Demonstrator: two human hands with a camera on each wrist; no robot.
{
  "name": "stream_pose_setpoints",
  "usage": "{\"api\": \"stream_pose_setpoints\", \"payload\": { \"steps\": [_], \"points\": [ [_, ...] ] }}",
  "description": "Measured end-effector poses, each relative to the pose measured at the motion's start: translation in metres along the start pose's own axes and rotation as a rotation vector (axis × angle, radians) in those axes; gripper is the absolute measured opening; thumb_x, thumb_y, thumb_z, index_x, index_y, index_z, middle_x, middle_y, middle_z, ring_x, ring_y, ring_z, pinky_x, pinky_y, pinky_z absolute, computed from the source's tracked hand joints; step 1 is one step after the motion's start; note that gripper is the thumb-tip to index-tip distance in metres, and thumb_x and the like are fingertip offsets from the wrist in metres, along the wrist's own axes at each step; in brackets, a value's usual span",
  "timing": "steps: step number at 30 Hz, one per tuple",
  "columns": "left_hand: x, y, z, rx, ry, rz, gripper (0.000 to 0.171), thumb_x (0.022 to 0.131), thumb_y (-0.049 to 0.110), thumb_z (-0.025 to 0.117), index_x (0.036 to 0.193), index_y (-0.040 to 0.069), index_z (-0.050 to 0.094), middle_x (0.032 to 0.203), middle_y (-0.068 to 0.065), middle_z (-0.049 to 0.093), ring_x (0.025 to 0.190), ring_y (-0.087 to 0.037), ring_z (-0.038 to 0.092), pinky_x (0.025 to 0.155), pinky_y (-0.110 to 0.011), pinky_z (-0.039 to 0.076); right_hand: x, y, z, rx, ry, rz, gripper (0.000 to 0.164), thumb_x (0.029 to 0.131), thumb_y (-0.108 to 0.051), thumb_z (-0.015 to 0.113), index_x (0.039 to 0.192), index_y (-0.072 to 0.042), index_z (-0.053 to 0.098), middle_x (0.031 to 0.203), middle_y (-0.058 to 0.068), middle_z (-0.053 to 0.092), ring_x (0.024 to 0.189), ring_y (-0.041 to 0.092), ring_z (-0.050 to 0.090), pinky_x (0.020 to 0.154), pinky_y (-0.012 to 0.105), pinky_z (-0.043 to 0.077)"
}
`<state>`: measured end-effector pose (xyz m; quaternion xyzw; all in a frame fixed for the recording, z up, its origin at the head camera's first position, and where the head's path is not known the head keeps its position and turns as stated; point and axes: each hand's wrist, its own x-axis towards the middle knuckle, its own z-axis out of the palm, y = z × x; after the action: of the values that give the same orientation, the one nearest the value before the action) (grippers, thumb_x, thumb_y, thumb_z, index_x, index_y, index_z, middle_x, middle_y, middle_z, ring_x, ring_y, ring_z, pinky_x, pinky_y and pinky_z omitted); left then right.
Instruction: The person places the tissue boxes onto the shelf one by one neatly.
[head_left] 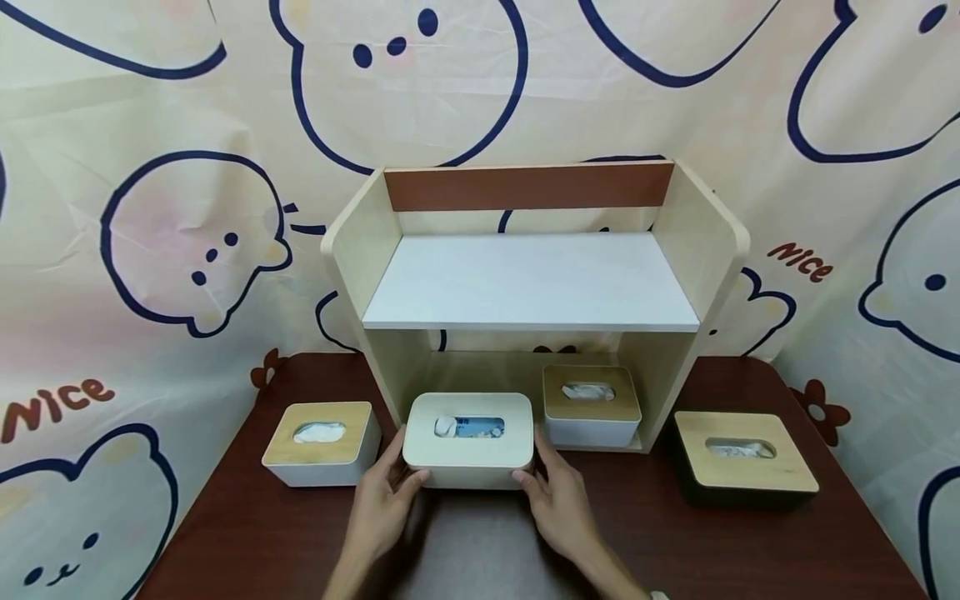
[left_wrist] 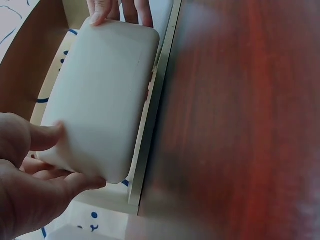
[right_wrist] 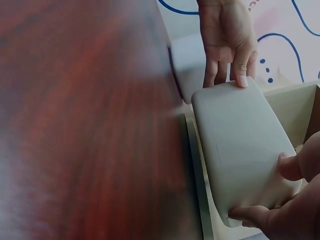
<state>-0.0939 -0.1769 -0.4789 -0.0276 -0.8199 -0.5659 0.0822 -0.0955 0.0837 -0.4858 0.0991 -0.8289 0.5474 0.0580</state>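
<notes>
A white tissue box [head_left: 468, 460] with rounded corners and an oval slot on top is held level between both hands, at the front of the shelf's lower compartment. My left hand [head_left: 381, 500] grips its left end, thumb on the front face. At the right end my right hand [head_left: 558, 504] grips it the same way. Both wrist views show the smooth long face of the white tissue box [left_wrist: 102, 95], with a thumb and fingers at each end. Behind and right of it, a wood-topped white tissue box [head_left: 592, 427] stands inside the lower compartment.
A cream shelf unit [head_left: 348, 258] with a white upper board [head_left: 528, 283] stands at the back of the dark red-brown table [head_left: 247, 533]. Left of the hands sits a wood-topped white box [head_left: 322, 475]; at the right lies a dark-sided tissue box [head_left: 742, 496]. A printed cloth [head_left: 60, 333] hangs behind.
</notes>
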Motion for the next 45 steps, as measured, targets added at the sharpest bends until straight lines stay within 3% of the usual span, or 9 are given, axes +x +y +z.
{"api": "stream_pose_setpoints", "payload": {
  "steps": [13,23,25,27,28,30,32,34,45],
  "points": [
    [0.026,0.003,0.011,0.023,0.044,0.036,0.075,0.099,-0.004,0.072,0.165,-0.001,0.036,0.166,-0.022,0.045,0.147,-0.035,0.052,0.109,-0.044,0.055,0.027,0.002,0.004,-0.018,0.084,-0.004,0.069,0.103,-0.005,0.071,0.162,0.007,0.038,0.159,0.03,0.051,0.143,0.038,0.057,0.107,0.046,0.058],
    [0.037,-0.002,0.016,0.035,0.085,0.005,0.072,0.1,-0.007,0.069,0.164,-0.002,0.037,0.166,-0.022,0.044,0.148,-0.032,0.049,0.112,-0.045,0.051,0.034,0.006,0.017,-0.04,0.119,0.034,0.069,0.105,-0.009,0.068,0.163,0.007,0.035,0.155,0.029,0.056,0.138,0.031,0.06,0.103,0.043,0.059],
    [0.039,-0.003,0.018,0.041,0.107,0.002,0.071,0.1,-0.007,0.069,0.164,-0.003,0.038,0.165,-0.022,0.045,0.148,-0.031,0.049,0.113,-0.045,0.05,0.036,0.006,0.019,-0.044,0.124,0.039,0.069,0.106,-0.009,0.067,0.164,0.006,0.035,0.141,0.029,0.066,0.115,0.028,0.071,0.089,0.035,0.063],
    [0.042,-0.004,0.019,0.046,0.128,0.0,0.07,0.1,-0.007,0.069,0.163,-0.004,0.04,0.165,-0.022,0.046,0.148,-0.03,0.049,0.114,-0.046,0.05,0.039,0.006,0.022,-0.051,0.139,0.043,0.067,0.106,-0.01,0.066,0.165,0.004,0.036,0.114,0.026,0.071,0.086,0.022,0.068,0.073,0.03,0.057],
    [0.043,-0.005,0.02,0.048,0.138,-0.001,0.069,0.1,-0.006,0.069,0.163,-0.003,0.041,0.164,-0.022,0.047,0.148,-0.03,0.049,0.114,-0.047,0.049,0.04,0.006,0.024,-0.061,0.156,0.039,0.066,0.106,-0.009,0.067,0.164,0.003,0.038,0.112,0.025,0.072,0.086,0.022,0.067,0.072,0.032,0.057],
    [0.045,-0.005,0.022,0.059,0.162,-0.002,0.068,0.1,-0.004,0.07,0.162,-0.003,0.042,0.163,-0.021,0.049,0.148,-0.029,0.05,0.115,-0.049,0.049,0.042,0.006,0.028,-0.068,0.189,0.026,0.063,0.106,-0.008,0.067,0.163,0.002,0.041,0.109,0.025,0.072,0.088,0.027,0.07,0.075,0.037,0.059],
    [0.048,-0.006,0.024,0.065,0.187,-0.005,0.067,0.1,-0.003,0.071,0.161,-0.002,0.044,0.161,-0.02,0.051,0.147,-0.027,0.05,0.115,-0.05,0.048,0.046,0.006,0.031,-0.075,0.225,0.008,0.061,0.105,-0.006,0.067,0.161,0.001,0.045,0.133,0.027,0.071,0.118,0.035,0.071,0.094,0.048,0.061],
    [0.05,-0.008,0.026,0.067,0.213,-0.009,0.066,0.099,-0.003,0.072,0.16,-0.001,0.046,0.16,-0.019,0.053,0.146,-0.026,0.051,0.115,-0.05,0.049,0.049,0.007,0.034,-0.085,0.257,-0.014,0.059,0.103,-0.004,0.068,0.159,0.0,0.048,0.152,0.025,0.061,0.141,0.038,0.059,0.108,0.058,0.055],
    [0.058,-0.015,0.033,0.127,0.287,0.024,0.063,0.096,0.001,0.078,0.155,0.0,0.054,0.153,-0.019,0.059,0.142,-0.027,0.054,0.114,-0.053,0.05,0.06,0.01,0.039,-0.122,0.257,0.021,0.057,0.105,-0.006,0.065,0.158,0.004,0.048,0.148,0.032,0.061,0.136,0.048,0.06,0.107,0.062,0.055]
  ]
}}
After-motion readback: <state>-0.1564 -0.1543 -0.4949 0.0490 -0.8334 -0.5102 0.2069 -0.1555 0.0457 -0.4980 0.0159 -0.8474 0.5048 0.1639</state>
